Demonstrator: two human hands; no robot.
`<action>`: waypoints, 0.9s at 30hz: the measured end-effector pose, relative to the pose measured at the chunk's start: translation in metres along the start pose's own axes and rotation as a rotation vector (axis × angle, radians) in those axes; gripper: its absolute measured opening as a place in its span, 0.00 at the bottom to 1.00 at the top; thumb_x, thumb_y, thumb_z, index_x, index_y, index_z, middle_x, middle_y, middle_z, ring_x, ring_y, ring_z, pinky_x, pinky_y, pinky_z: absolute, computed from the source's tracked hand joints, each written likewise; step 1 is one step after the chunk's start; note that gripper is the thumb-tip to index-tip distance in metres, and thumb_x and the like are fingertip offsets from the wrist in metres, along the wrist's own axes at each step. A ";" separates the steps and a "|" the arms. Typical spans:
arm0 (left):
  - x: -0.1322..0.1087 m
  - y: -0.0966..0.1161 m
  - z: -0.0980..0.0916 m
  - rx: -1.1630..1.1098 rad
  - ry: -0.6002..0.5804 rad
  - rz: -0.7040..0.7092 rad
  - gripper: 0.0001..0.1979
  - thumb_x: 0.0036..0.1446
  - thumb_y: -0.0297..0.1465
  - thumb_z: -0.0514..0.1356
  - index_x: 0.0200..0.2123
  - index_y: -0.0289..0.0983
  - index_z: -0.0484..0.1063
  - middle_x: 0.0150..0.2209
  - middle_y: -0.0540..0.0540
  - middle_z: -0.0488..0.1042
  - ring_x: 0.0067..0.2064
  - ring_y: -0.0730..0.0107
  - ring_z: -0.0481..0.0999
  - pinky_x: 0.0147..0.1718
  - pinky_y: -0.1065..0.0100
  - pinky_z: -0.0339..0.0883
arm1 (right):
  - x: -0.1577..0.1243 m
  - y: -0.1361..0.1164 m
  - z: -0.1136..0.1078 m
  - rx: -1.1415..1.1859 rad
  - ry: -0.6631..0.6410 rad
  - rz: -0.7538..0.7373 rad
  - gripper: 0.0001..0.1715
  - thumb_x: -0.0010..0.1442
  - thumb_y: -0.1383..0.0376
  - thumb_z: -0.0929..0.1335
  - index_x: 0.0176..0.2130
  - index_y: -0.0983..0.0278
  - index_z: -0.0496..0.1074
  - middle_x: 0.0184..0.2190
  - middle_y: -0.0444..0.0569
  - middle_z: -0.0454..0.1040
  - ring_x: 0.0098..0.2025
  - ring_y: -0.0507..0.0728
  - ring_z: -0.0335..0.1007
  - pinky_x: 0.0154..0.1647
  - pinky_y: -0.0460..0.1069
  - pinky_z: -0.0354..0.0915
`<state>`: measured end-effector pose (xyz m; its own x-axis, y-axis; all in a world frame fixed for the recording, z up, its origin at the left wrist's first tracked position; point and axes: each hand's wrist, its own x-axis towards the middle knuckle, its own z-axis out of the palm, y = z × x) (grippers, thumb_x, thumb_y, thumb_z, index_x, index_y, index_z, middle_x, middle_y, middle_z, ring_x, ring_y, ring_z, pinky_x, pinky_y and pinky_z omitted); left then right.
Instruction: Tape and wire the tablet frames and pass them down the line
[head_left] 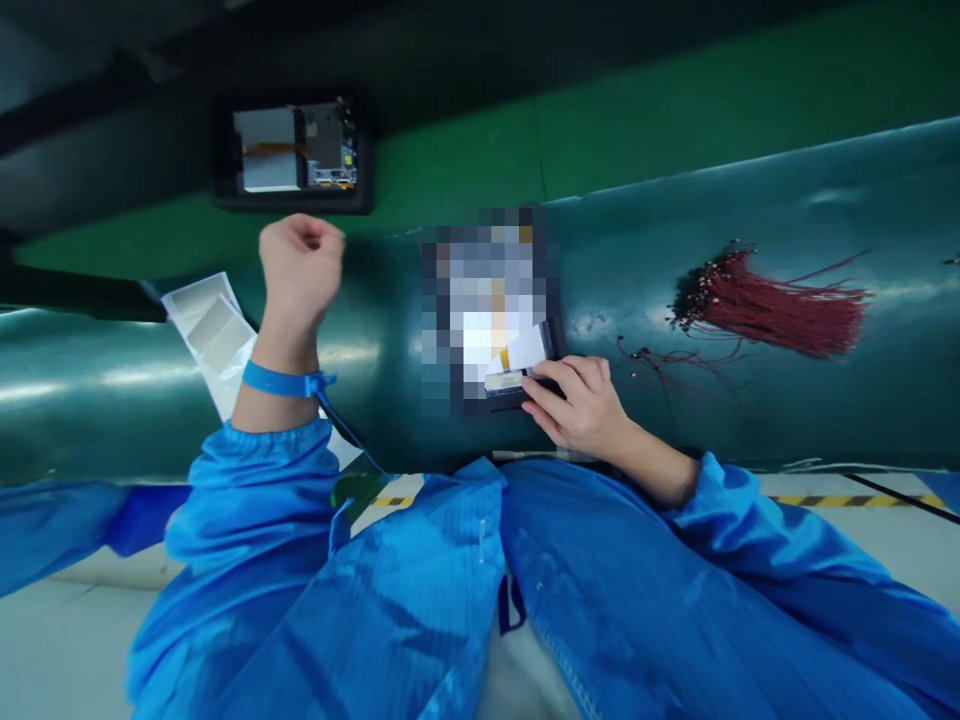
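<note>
An opened electronic device in a dark frame (551, 335) lies in front of me, mostly covered by a pixelated patch. A pale battery-like block and an orange strip show at its lower right part. My right hand (581, 405) grips that near right corner, fingertips beside a small white label (503, 381). Raised to the left of the device, my left hand (300, 260) is closed with curled fingers; anything inside them is hidden. A blue wrist strap (281, 380) with a cord circles the left wrist. Under that forearm lies a sheet with grey stickers (217, 335).
Farther back on the left stands another opened device (292, 150) in a black tray, its circuit board exposed. To the right, a bundle of thin red wires (787, 300) rests on the green mat (465, 440), with several loose wires (675, 357) nearer the device.
</note>
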<state>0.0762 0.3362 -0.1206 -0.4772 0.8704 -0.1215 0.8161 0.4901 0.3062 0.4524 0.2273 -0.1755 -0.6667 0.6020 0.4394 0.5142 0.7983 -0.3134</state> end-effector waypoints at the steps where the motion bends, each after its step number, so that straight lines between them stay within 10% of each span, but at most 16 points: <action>1: 0.002 -0.020 -0.003 0.054 0.075 0.009 0.11 0.71 0.26 0.56 0.49 0.23 0.74 0.40 0.44 0.75 0.38 0.73 0.65 0.42 0.64 0.62 | 0.000 0.000 0.000 0.005 0.002 0.000 0.11 0.70 0.62 0.71 0.50 0.63 0.81 0.49 0.54 0.80 0.52 0.63 0.63 0.51 0.58 0.56; 6: 0.000 -0.085 -0.005 0.412 0.162 0.360 0.09 0.72 0.32 0.58 0.46 0.31 0.71 0.47 0.44 0.71 0.50 0.64 0.61 0.56 0.52 0.54 | -0.002 0.000 0.001 0.012 0.027 -0.006 0.11 0.70 0.62 0.72 0.49 0.63 0.80 0.49 0.55 0.81 0.52 0.63 0.65 0.51 0.57 0.57; 11: -0.005 -0.090 0.002 0.510 0.011 0.531 0.12 0.74 0.35 0.52 0.40 0.36 0.71 0.42 0.43 0.70 0.51 0.57 0.63 0.54 0.49 0.53 | -0.004 0.002 0.003 0.007 0.039 -0.013 0.12 0.69 0.62 0.73 0.50 0.65 0.79 0.49 0.55 0.82 0.52 0.63 0.66 0.50 0.57 0.58; 18: -0.021 -0.098 -0.008 0.405 -0.109 0.509 0.19 0.72 0.39 0.51 0.51 0.38 0.79 0.45 0.44 0.75 0.52 0.56 0.66 0.57 0.47 0.54 | -0.001 -0.012 -0.008 0.007 -0.064 -0.117 0.06 0.70 0.63 0.72 0.45 0.63 0.80 0.39 0.49 0.80 0.45 0.60 0.65 0.47 0.56 0.56; 27: -0.077 -0.080 -0.012 0.195 0.140 0.398 0.19 0.70 0.34 0.52 0.50 0.36 0.82 0.47 0.38 0.81 0.48 0.50 0.75 0.48 0.51 0.62 | 0.020 -0.031 0.004 -0.107 -0.183 -0.152 0.10 0.70 0.69 0.68 0.35 0.64 0.75 0.32 0.51 0.74 0.39 0.61 0.62 0.42 0.56 0.52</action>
<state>0.0438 0.2292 -0.1247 -0.1425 0.9844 0.1028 0.9844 0.1302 0.1181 0.4210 0.2142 -0.1608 -0.8222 0.4761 0.3118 0.4485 0.8793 -0.1600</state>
